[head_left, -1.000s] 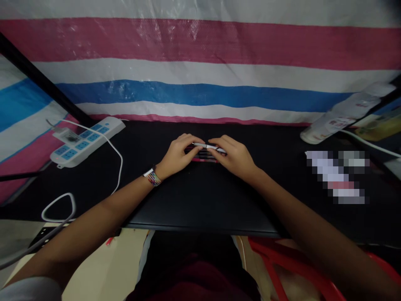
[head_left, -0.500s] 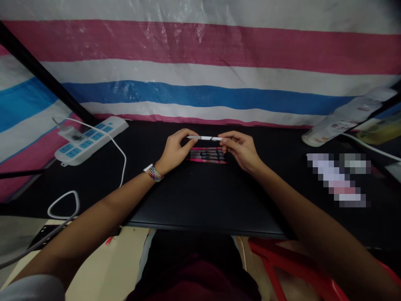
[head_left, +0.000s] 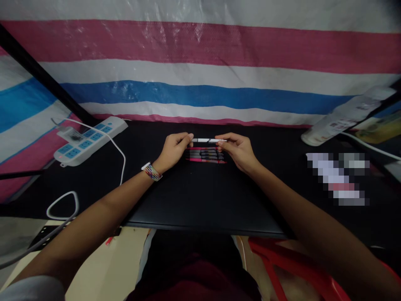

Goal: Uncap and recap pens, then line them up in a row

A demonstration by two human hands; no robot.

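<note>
A white pen [head_left: 206, 140] is held level between both hands, just above the black table [head_left: 200, 200]. My left hand [head_left: 173, 150] pinches its left end and my right hand [head_left: 238, 151] pinches its right end. Directly below the white pen, several pink and dark pens [head_left: 205, 155] lie side by side in a neat row on the table. A beaded band is around my left wrist.
A white power strip [head_left: 89, 140] with blue sockets and a white cable [head_left: 119, 159] lies at the left. A white bottle [head_left: 341, 117] lies on its side at the right, near a blurred object. A striped tarp [head_left: 200, 71] backs the table. A red chair [head_left: 282, 259] is below.
Both hands rose from the row of pens, lifting the white pen clear of it. Since half a second ago the pen has come down slightly, closer to the row.
</note>
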